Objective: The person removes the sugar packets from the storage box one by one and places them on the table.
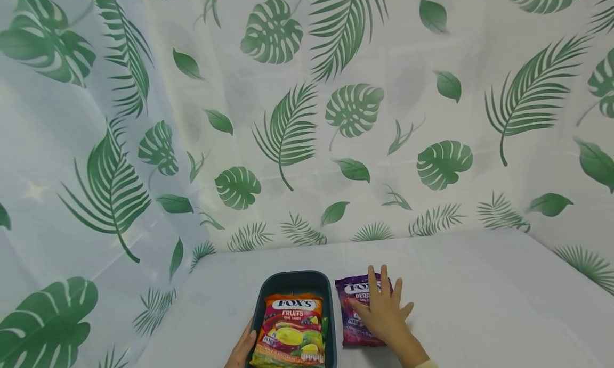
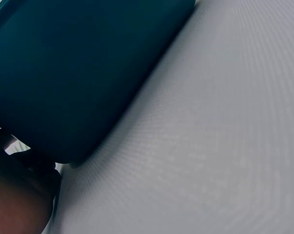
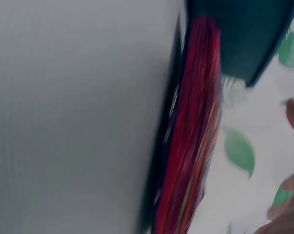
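Note:
A dark teal tray [image 1: 332, 325] with rounded corners stands on the white surface. In it lies an orange-red bag of Fox's Fruits candy [image 1: 290, 330]. My left hand [image 1: 242, 349] rests with its fingers against the tray's left outer wall; part of it is cut off by the frame. To the tray's right lies a purple bag of Fox's Berries candy [image 1: 352, 320]. Over that bag my right hand [image 1: 386, 315] is spread, fingers apart; whether it touches cannot be told. The right wrist view shows the bag's edge [image 3: 188, 131] with fingers [image 3: 288, 195] apart from it.
The white tabletop [image 1: 479, 304] reaches to the right and back. Behind it hangs a white cloth [image 1: 403, 197] printed with green leaves, and a similar cloth [image 1: 43, 208] closes off the left side.

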`<action>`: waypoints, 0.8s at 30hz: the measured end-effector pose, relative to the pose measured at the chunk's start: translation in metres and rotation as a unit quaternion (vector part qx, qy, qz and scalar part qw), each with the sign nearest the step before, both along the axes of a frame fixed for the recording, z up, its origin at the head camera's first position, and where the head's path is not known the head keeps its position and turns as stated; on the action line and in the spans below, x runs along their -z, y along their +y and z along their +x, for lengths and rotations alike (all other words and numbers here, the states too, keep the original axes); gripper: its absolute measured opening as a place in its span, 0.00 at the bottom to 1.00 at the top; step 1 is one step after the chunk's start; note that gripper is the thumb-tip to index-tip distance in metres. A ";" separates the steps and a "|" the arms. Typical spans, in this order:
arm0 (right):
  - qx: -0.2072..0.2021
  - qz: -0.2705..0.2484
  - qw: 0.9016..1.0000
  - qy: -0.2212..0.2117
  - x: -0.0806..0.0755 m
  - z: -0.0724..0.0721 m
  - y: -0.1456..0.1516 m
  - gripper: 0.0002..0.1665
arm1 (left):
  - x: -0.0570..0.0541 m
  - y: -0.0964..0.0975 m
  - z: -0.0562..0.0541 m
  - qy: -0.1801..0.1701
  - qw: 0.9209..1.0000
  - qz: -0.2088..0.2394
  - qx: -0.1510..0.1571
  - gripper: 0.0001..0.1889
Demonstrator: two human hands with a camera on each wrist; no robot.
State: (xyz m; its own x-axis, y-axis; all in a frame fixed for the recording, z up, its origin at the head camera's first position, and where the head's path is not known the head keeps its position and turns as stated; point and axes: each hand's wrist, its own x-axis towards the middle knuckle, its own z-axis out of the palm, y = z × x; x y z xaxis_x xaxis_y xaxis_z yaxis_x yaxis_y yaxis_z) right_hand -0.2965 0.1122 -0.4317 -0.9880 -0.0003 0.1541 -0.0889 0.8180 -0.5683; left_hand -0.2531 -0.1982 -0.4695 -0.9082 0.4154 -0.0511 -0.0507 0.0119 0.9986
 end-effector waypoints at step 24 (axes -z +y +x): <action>-0.243 -0.184 0.941 0.149 0.009 0.059 -0.090 0.52 | 0.011 0.009 0.001 0.002 0.999 0.038 0.007 0.41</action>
